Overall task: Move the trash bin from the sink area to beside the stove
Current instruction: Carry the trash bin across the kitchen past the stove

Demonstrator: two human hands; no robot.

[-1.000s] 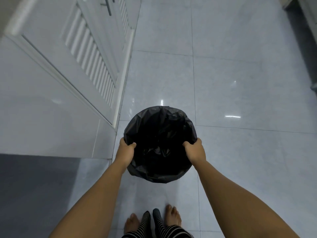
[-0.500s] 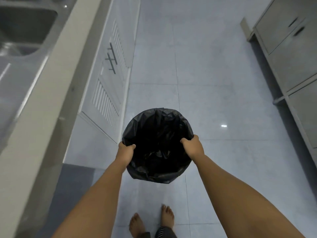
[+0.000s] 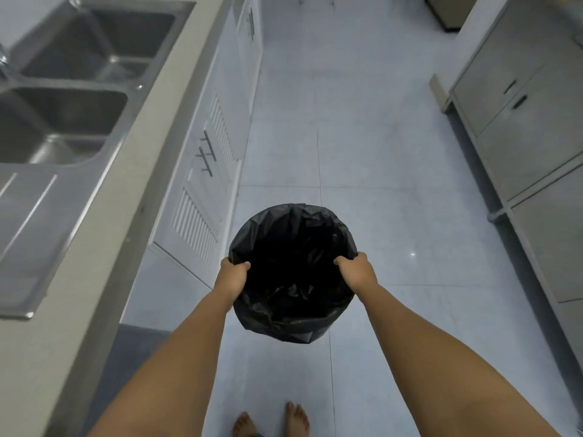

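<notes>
The trash bin (image 3: 291, 275), lined with a black bag, hangs between the two hands over the tiled floor (image 3: 362, 152), in front of the person's bare feet and to the right of the white cabinets (image 3: 202, 197) below the surface (image 3: 104, 234) that carries the steel sink (image 3: 63, 99). The bin's inside is too dark to make out, and the bag covers its walls. The left hand (image 3: 232, 276) and right hand (image 3: 358, 270) are each closed on opposite sides of the rim, thumbs hooked inside.
</notes>
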